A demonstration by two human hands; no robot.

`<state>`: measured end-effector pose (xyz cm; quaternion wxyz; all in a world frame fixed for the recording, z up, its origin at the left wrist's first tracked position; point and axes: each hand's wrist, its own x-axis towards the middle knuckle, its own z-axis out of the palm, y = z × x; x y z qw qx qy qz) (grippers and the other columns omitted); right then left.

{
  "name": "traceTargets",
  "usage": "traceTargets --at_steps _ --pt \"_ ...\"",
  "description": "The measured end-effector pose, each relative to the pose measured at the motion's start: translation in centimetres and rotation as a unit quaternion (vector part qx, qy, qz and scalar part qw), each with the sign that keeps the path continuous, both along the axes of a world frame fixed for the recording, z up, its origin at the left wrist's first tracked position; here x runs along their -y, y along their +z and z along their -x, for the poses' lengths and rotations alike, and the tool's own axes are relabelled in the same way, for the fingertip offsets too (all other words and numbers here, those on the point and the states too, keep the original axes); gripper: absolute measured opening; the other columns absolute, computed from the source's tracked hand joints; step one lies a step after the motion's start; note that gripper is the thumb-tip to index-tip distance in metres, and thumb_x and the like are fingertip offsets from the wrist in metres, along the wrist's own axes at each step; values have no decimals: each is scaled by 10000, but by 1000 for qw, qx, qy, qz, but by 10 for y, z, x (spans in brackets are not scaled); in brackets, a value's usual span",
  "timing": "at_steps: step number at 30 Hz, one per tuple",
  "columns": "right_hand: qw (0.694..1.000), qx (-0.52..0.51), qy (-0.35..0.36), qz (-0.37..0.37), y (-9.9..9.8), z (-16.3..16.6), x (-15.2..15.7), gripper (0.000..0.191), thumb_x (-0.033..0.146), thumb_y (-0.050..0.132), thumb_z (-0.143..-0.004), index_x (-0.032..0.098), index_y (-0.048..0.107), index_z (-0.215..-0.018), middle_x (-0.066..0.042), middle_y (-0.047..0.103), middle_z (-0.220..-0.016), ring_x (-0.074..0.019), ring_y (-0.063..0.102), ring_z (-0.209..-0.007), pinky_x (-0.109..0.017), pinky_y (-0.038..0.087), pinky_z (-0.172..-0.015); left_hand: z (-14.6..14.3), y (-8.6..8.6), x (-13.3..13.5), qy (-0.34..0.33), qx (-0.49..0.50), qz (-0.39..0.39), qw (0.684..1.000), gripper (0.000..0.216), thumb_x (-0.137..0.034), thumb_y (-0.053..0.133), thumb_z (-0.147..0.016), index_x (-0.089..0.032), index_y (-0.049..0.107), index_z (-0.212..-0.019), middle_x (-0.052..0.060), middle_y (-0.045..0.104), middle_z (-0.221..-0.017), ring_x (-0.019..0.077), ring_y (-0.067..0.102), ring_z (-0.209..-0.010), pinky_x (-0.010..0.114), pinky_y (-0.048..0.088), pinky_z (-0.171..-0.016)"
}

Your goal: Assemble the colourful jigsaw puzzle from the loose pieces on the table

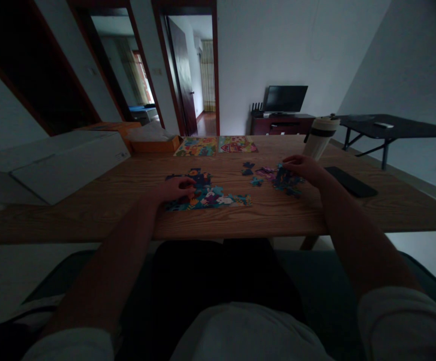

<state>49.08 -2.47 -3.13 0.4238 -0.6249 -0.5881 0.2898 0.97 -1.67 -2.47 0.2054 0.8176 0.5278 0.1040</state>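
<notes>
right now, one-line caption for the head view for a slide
Left hand rests on a part-built jigsaw; right hand touches loose pieces on a wooden table.

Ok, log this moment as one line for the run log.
left hand on partly assembled jigsaw puzzle | right hand on loose puzzle pieces | wooden table | tumbler, phone to the right

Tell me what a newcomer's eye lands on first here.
The bright half-built jigsaw puzzle at the near middle of the wooden table, with the left hand resting on its left edge. To its right, the right hand rests on a heap of loose pieces, a white tumbler standing just behind.
</notes>
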Motion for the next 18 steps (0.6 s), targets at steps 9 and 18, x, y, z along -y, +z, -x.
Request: traceTargets --at_steps 9,18 --pt "1000 4 15 13 -11 -7 -10 264 292 755 -818 164 709 -1043 -103 747 -941 -159 684 -701 -248 578 -616 -2 1 2 -6 3 -2 1000 584 -583 649 -770 -208 662 -1217 108 685 -1217 277 653 -1052 375 488 -937" --pt "991 135 22 -1 -13 -6 -11 254 322 747 -806 160 726 -1000 -98 741 -871 -191 674 -717 -259 529 -578 1 -2 -1 -10 1 -11 1000 567 -619 644 -763 -244 681 -1186 85 695 -1194 272 651 -1045 352 498 -923"
